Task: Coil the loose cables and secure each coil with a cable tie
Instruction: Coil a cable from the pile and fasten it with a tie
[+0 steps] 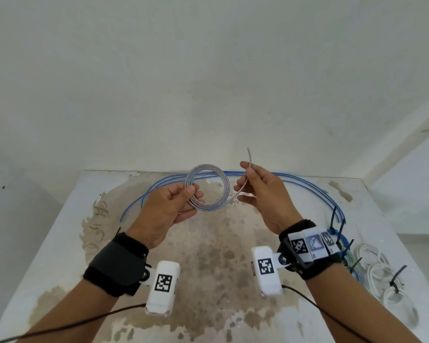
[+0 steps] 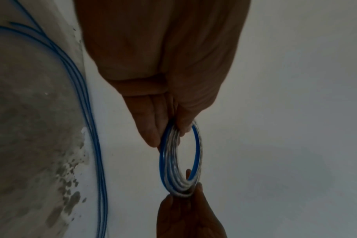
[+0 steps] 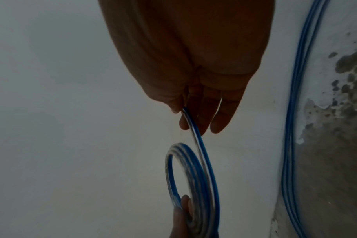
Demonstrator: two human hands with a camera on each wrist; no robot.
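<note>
Two wrist cameras (image 1: 162, 285) nearest the lens, white boxes with black square markers, strapped on by black bands, thin dark leads trailing off toward the bottom edge. Beyond them, both hands raised above a stained white table (image 1: 60, 243).

Left hand (image 1: 167, 209) pinching a small coil (image 1: 207, 188) of clear, blue-striped cable, thumb on top and fingers curled beneath its left side; coil held off the table, several turns stacked, roughly facing the head camera. Seen edge-on from the left wrist view, same coil (image 2: 180, 158) clamped between thumb and fingers.

Right hand (image 1: 260, 194) just beside the coil, thumb and forefinger closed on the cable's free tail (image 1: 249, 158), other fingers loosely curved. Tail running from the coil's lower right edge up through the pinch, its end sticking up past the fingertips. From the right wrist view, blue-and-clear tail (image 3: 196, 135) leaving the fingers and sweeping down into the coil.

Behind the hands, long blue cable (image 1: 307, 184) lying in several loose arcs across the far part of the table, from left of the left hand round to the right edge. At the right edge, finished coils (image 1: 379, 271), white and blue, lying close together, each cinched with a black tie (image 1: 396, 276).
</note>
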